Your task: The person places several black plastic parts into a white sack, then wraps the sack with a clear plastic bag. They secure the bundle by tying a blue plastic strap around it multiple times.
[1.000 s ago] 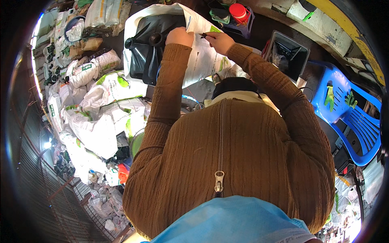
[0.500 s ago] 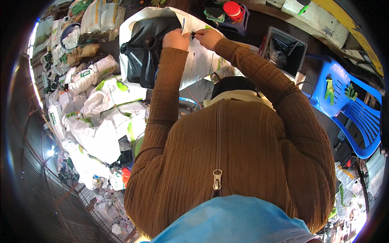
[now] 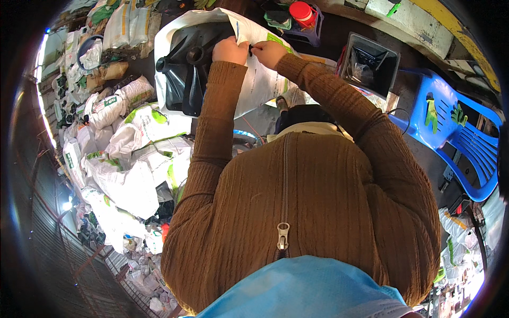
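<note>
A white woven sack [image 3: 265, 79] lies ahead of me with its mouth spread around a large black moulded plastic part [image 3: 183, 74]. The part has ribs and round tube-like openings. My left hand [image 3: 229, 51] is closed at the sack's folded edge, over the right side of the black part. Close beside it, my right hand [image 3: 269, 54] pinches a small dark piece [image 3: 251, 50] against the sack. What kind of piece this is cannot be made out. Both arms reach forward in brown sleeves.
White sacks [image 3: 124, 175] are heaped along the left. At the right stands a blue plastic chair [image 3: 437, 127] with green gloves [image 3: 431, 114] on it. A black bin [image 3: 371, 66] and a red-lidded container [image 3: 302, 14] on a small stool stand beyond the sack, to the right.
My right hand has shifted slightly left, nearer my left hand, with its fingers still pinched. The left hand stays at the sack's edge. The view has moved a little.
</note>
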Tool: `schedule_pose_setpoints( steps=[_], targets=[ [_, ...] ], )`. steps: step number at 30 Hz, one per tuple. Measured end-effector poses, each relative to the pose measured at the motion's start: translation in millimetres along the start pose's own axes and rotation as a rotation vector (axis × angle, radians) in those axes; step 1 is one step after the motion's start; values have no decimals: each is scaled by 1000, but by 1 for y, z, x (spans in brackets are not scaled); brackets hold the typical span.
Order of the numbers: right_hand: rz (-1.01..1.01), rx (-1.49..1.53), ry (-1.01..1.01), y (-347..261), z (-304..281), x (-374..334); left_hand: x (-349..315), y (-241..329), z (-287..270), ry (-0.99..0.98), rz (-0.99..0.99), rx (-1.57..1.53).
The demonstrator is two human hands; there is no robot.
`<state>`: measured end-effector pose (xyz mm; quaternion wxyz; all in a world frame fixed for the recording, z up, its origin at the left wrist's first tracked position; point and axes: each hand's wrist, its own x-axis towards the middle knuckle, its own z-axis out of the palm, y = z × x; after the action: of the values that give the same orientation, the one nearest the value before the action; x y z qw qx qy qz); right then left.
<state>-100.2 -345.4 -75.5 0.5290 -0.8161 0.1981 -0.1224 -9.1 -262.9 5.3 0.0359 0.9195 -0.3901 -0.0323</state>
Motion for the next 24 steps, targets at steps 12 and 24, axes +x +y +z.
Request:
schedule_pose_setpoints(
  steps=[12, 24],
  targets=[
    [436, 551, 3, -10, 1, -89, -65, -27, -49, -278, 79, -21],
    [471, 655, 69, -42, 62, -129, -93, -56, -18, -201, 168, -40]
  ],
)
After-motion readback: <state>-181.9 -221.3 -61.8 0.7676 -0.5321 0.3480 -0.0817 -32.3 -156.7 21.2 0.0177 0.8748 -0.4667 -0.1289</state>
